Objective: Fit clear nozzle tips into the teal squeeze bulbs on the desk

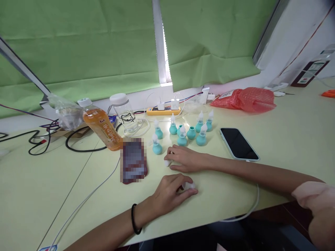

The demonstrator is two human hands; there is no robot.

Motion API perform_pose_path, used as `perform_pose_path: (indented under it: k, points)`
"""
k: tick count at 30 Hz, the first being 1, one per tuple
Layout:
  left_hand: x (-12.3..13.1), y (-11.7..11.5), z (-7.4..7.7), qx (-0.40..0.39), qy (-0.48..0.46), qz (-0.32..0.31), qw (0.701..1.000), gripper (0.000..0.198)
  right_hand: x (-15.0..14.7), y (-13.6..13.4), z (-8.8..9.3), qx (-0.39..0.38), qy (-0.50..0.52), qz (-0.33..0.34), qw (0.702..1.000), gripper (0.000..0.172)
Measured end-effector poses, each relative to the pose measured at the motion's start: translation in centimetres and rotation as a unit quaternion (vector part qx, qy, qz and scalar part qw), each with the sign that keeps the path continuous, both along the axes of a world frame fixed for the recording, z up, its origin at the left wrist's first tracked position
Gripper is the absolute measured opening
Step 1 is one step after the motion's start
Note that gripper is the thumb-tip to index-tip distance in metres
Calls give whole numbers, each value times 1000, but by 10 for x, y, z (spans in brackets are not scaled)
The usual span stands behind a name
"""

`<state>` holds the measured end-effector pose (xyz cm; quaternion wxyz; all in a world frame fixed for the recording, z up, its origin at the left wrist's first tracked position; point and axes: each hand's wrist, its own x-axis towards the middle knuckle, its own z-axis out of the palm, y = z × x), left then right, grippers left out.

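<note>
My left hand (171, 191), with a black band on its wrist, rests on the pale table (288, 139) near the front edge. Its fingers are curled around a small white cap-like piece (190, 185). My right hand (184, 158) lies just behind it, fingers pinched on another small white piece (166, 162) at its left tip. Just beyond the right hand stands a cluster of several teal rubber bulbs (182, 139), most with white nozzle tips; one bulb (191, 132) has no tip.
A smartphone (238, 143) lies face up to the right, its cable running off the front edge. An orange drink bottle (102, 127), a clear jar (125, 113), a yellow power strip (162, 111) and black cables sit at the back. A red bubble bag (244, 99) is back right.
</note>
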<state>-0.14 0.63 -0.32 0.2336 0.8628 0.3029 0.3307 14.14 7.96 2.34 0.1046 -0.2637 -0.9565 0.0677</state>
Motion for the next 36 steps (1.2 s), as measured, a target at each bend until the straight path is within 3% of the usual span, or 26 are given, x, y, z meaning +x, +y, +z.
perform_pose_path:
  k: [3,5,8,11,14,18,20,22,25,29,33,36]
  points:
    - [1,6,-3,-92,-81,65,990,19,2,1,-1,-12,-1,4,1000,17]
    - [3,10,-1,-170,-160,107,966,19,9,1,-1,-28,7,0,1000,16]
    - [4,15,3,-263,-258,131,920,19,24,-1,0,-26,7,-22,999,16]
    - [4,20,5,-305,-286,141,897,24,37,-4,10,13,-6,-25,1000,22]
    - [3,23,4,-324,-267,148,895,31,46,-4,35,83,25,-40,995,28]
    - [3,24,4,-341,-258,141,893,30,58,19,84,150,41,-157,975,28]
    - [3,25,3,-336,-267,142,892,29,62,41,102,117,-45,-208,970,31]
    - [2,25,3,-320,-275,151,894,26,62,65,113,32,-138,-218,966,36]
    - [2,25,2,-300,-279,162,898,20,53,95,113,-47,-220,-205,953,35]
    - [2,25,1,-293,-285,158,899,17,37,114,91,-90,-298,-180,933,30]
    - [1,25,-1,-275,-289,159,903,17,38,119,73,-82,-304,-156,936,27]
    - [-1,26,-1,-259,-302,176,901,17,54,111,91,-18,-223,-179,958,28]
